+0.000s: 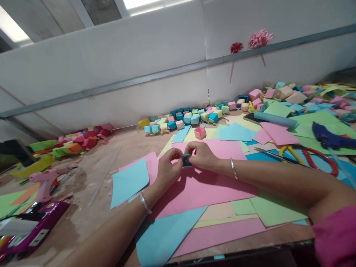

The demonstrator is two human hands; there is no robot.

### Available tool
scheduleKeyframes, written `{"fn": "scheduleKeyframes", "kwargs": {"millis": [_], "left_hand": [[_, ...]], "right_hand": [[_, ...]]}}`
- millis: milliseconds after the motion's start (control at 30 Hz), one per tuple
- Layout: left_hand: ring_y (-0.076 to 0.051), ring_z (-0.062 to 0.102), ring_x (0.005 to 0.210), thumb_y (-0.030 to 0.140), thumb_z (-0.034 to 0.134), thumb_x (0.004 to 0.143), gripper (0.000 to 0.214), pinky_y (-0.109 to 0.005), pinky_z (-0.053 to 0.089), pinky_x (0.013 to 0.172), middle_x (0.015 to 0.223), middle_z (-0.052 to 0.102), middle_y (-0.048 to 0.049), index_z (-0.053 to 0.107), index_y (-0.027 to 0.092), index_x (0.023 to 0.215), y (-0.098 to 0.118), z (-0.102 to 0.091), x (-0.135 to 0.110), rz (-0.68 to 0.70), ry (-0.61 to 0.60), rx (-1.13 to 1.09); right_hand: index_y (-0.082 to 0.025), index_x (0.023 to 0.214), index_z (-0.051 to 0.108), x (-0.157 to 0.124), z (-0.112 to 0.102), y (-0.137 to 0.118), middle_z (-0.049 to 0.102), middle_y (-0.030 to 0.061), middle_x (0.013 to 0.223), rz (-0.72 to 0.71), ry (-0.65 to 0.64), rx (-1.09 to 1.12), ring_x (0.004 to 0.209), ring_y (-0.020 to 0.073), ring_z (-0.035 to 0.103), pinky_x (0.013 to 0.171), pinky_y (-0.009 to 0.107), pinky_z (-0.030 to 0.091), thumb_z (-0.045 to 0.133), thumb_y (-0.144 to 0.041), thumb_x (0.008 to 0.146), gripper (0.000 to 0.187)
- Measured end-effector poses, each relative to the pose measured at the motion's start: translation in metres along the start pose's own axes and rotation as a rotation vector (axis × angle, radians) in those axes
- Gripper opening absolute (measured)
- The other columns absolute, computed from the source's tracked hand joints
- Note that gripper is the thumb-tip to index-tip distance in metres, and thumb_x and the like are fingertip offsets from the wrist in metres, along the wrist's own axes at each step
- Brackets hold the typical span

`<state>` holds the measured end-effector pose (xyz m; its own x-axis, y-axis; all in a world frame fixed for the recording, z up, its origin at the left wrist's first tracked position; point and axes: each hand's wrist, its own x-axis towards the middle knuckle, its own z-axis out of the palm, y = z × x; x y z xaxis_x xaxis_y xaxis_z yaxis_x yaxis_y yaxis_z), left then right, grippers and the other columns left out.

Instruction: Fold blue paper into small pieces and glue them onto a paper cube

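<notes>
One teal paper piece: your left hand and right hand pinch opposite sides, fingers narrow, likely to steady its shape.

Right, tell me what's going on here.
Someone is working paper by hand. The left hand and right hand pinch a small teal piece between them, over a pink sheet. A small pink box sits just beyond. Scissors lie off to the right, and small paper blocks are heaped near the wall.
</notes>
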<state>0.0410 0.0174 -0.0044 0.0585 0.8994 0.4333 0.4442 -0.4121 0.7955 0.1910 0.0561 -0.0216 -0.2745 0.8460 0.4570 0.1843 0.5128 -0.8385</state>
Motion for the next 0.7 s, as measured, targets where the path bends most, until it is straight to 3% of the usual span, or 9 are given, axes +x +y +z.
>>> {"fn": "scheduleKeyframes", "kwargs": {"millis": [200,567,700], "left_hand": [[-0.015,0.055,0.071,0.009,0.055,0.069,0.010,-0.028,0.044,0.070,0.070,0.059,0.0018,0.058,0.019,0.070,-0.0012,-0.0029,0.0003,0.073,0.042,0.120],[-0.015,0.052,0.070,0.005,0.049,0.064,0.017,-0.027,0.041,0.067,0.071,0.059,0.0012,0.058,0.019,0.069,-0.0021,-0.0039,-0.0011,0.099,-0.021,0.184],[-0.016,0.057,0.074,0.009,0.048,0.070,0.017,-0.028,0.044,0.071,0.074,0.064,-0.0006,0.062,0.018,0.069,-0.0008,-0.0072,0.0008,0.043,-0.066,0.168]], "right_hand": [[-0.018,0.067,0.057,-0.0005,-0.0021,0.0014,0.061,-0.0035,0.068,-0.116,-0.011,-0.056,0.065,0.0110,0.053,0.064,0.024,0.040,0.059,-0.012,0.067,0.006],[-0.017,0.068,0.056,-0.0023,-0.0051,-0.0043,0.062,-0.0020,0.071,-0.105,-0.088,-0.247,0.068,0.0118,0.051,0.064,0.024,0.036,0.056,-0.002,0.063,0.016],[-0.017,0.069,0.057,-0.0016,-0.0056,-0.0022,0.064,-0.0007,0.072,-0.080,-0.109,-0.301,0.066,0.0116,0.051,0.062,0.023,0.035,0.055,0.000,0.064,0.018]]}}
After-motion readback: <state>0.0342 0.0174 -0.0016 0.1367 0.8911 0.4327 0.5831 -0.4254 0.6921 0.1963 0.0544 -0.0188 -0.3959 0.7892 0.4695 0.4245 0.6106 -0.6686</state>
